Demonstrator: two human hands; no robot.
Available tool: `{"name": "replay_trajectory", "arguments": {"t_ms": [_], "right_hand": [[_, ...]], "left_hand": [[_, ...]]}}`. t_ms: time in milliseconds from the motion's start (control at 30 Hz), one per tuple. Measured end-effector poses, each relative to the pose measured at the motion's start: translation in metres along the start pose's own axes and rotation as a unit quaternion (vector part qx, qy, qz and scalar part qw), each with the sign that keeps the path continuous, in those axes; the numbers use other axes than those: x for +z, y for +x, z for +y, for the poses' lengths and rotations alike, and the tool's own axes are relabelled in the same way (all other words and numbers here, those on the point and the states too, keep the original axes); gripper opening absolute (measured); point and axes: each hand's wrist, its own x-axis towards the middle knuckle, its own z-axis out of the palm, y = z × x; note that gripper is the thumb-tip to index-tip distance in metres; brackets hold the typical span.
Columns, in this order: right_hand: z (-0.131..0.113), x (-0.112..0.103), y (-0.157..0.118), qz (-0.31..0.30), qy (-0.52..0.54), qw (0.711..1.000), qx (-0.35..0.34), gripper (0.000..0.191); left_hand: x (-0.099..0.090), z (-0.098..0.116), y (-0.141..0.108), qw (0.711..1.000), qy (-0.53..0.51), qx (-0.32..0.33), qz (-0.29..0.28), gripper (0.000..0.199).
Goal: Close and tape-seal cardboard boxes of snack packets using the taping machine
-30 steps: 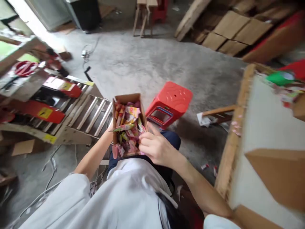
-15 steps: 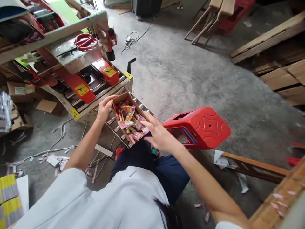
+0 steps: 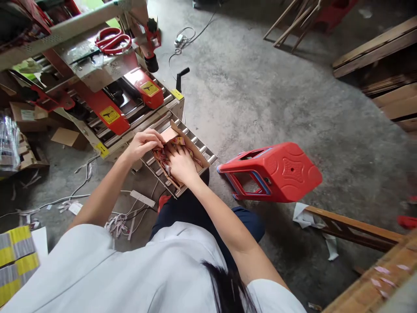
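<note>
An open cardboard box (image 3: 199, 157) full of small, colourful wrapped packets (image 3: 180, 140) rests on the short roller section in front of me. At its far left corner, my left hand (image 3: 145, 144) has its fingers bent over the edge, closed on a raised cardboard flap (image 3: 169, 134). Inside the box, my right hand (image 3: 183, 166) lies palm down on the packets with its fingers spread. It covers much of the contents.
A roller machine (image 3: 151, 93) with red guards and a crank handle adjoins the box's far left side. Red-handled scissors (image 3: 113, 41) lie on it. To the right stands a red plastic stool (image 3: 289, 171). Cables and a power strip (image 3: 142, 198) cross the floor at left.
My right hand has moved left from the box's right edge onto the packets inside. My left hand's fingers have come over the corner, where a flap is now raised.
</note>
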Motion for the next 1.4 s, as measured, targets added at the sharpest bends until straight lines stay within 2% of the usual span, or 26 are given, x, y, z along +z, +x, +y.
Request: {"name": "replay_trajectory", "arguments": {"t_ms": [67, 200, 267, 367, 400, 467, 567, 667, 700, 733, 800, 867, 900, 967, 1000, 1067, 1133, 1233, 1300, 1333, 1400], "right_hand": [[0.0, -0.003, -0.01, 0.035, 0.062, 0.997, -0.009, 0.042], [-0.002, -0.016, -0.035, 0.183, 0.181, 0.966, -0.025, 0.042], [-0.001, -0.031, -0.044, 0.245, 0.169, 0.954, -0.021, 0.04], [0.003, -0.053, -0.051, 0.299, 0.107, 0.947, 0.04, 0.035], [0.004, -0.057, -0.052, 0.289, 0.093, 0.951, 0.058, 0.037], [0.001, -0.054, -0.056, 0.217, 0.079, 0.971, 0.058, 0.052], [-0.013, -0.031, -0.066, 0.111, 0.041, 0.992, 0.032, 0.078], [-0.023, -0.015, -0.074, 0.1, 0.019, 0.993, 0.054, 0.083], [-0.02, -0.015, -0.075, 0.094, 0.036, 0.993, 0.055, 0.081], [-0.014, -0.017, -0.075, 0.081, 0.069, 0.993, 0.046, 0.077], [0.007, -0.025, -0.079, 0.062, 0.187, 0.98, 0.019, 0.06], [0.035, -0.033, -0.093, 0.101, 0.33, 0.938, 0.04, 0.045], [0.048, -0.037, -0.105, 0.144, 0.383, 0.909, 0.077, 0.042], [0.069, -0.046, -0.141, 0.247, 0.414, 0.857, 0.181, 0.043], [0.077, -0.052, -0.165, 0.287, 0.396, 0.843, 0.226, 0.042], [0.087, -0.069, -0.22, 0.353, 0.324, 0.825, 0.299, 0.042], [0.09, -0.089, -0.279, 0.412, 0.203, 0.805, 0.375, 0.042], [0.082, -0.11, -0.358, 0.489, 0.12, 0.725, 0.47, 0.045], [0.067, -0.113, -0.397, 0.516, 0.104, 0.685, 0.504, 0.051], [0.059, -0.11, -0.413, 0.51, 0.1, 0.683, 0.514, 0.053], [0.045, -0.099, -0.436, 0.474, 0.103, 0.698, 0.527, 0.055]], "left_hand": [[0.0, 0.006, 0.007, 0.998, 0.054, -0.008, -0.038, 0.036], [0.015, 0.003, 0.018, 0.992, 0.113, -0.051, 0.003, 0.05], [0.029, -0.003, 0.021, 0.982, 0.169, -0.065, 0.053, 0.046], [0.053, -0.013, 0.026, 0.947, 0.258, -0.055, 0.182, 0.023], [0.059, -0.016, 0.028, 0.937, 0.268, -0.059, 0.218, 0.021], [0.064, -0.022, 0.03, 0.928, 0.26, -0.083, 0.252, 0.034], [0.061, -0.021, 0.029, 0.927, 0.232, -0.088, 0.28, 0.046], [0.071, -0.003, 0.01, 0.919, 0.216, -0.039, 0.328, 0.049], [0.08, 0.005, -0.001, 0.925, 0.214, -0.017, 0.313, 0.049], [0.092, 0.015, -0.013, 0.937, 0.218, 0.005, 0.273, 0.05], [0.118, 0.032, -0.038, 0.959, 0.246, 0.047, 0.135, 0.06], [0.138, 0.042, -0.056, 0.953, 0.297, 0.06, 0.013, 0.083], [0.143, 0.044, -0.059, 0.944, 0.325, 0.053, -0.017, 0.091], [0.138, 0.039, -0.055, 0.929, 0.369, 0.022, -0.029, 0.092], [0.129, 0.033, -0.048, 0.923, 0.385, 0.001, -0.021, 0.087], [0.098, 0.016, -0.026, 0.912, 0.408, -0.039, 0.008, 0.08], [0.061, -0.004, 0.002, 0.905, 0.417, -0.07, 0.035, 0.079], [0.019, -0.025, 0.052, 0.903, 0.421, -0.078, 0.049, 0.073], [0.013, -0.027, 0.084, 0.9, 0.428, -0.068, 0.052, 0.066], [0.016, -0.025, 0.098, 0.898, 0.431, -0.063, 0.054, 0.065], [0.029, -0.017, 0.116, 0.898, 0.433, -0.051, 0.051, 0.074]]}}
